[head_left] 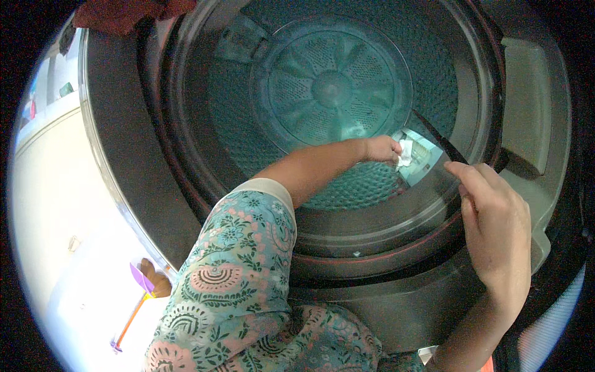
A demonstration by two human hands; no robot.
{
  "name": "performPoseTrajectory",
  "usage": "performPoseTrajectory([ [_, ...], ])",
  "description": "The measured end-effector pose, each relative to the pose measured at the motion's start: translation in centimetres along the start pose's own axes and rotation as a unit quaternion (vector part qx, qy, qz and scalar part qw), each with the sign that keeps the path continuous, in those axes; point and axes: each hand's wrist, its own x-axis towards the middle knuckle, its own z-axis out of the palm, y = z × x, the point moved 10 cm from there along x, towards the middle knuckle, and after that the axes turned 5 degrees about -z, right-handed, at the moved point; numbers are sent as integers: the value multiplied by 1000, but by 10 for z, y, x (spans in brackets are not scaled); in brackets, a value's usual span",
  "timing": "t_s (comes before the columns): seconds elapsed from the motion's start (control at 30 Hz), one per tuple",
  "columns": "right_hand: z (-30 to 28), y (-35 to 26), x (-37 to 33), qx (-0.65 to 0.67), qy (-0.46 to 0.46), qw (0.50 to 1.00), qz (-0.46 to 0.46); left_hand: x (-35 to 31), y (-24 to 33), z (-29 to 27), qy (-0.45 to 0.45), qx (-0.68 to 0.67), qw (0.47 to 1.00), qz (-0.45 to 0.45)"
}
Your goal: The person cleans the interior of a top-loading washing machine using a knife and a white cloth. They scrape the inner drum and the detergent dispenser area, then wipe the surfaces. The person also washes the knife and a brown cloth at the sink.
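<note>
My left hand [383, 149] reaches down into the drum [434, 68] of a top-loading washing machine. Its fingers are closed on a small white crumpled piece [405, 152], cloth or tissue, I cannot tell which. The piece lies against a bright, pale rectangular panel [423, 155] at the drum's near right side. A dark strip [439, 135] runs along the panel's upper edge. At the lower end of this strip, my right hand [493, 211] has thumb and fingers closed together over the drum's rim; what they grip, if anything, is hidden.
A ribbed round pulsator [333, 90] forms the drum's bottom. The wide dark rim [338, 232] surrounds the opening. Reddish-brown cloth [127, 15] hangs at the upper left. On the pale floor at lower left lies a purple and orange long-handled tool [134, 310] beside a brown object [155, 279].
</note>
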Motion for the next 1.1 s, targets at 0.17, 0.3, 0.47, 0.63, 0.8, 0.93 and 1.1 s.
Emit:
performPoseTrajectory([
  [0.17, 0, 1, 2, 24, -14, 1000, 2, 2, 2, 5, 36, 139, 980, 136],
  [0.3, 0, 0, 2, 15, -8, 1000, -7, -8, 22, 10, 49, 218, 961, 163],
  [0.47, -4, -9, 8, 11, -26, 1000, -6, 27, 10, 20, 75, 398, 904, 140],
  [0.63, 1, 2, 1, 20, -36, 999, 13, -2, -18, 0, -45, -184, 978, -86],
  [0.8, 11, 10, 1, 11, -30, 999, 10, -8, -32, -13, -95, -390, 907, -127],
  [0.93, 9, 9, 2, 5, -28, 1000, 9, -23, -11, -15, -160, -422, 883, -127],
  [1.1, 8, 6, 3, 19, -31, 999, 13, -15, -27, -28, -81, -166, 977, -105],
])
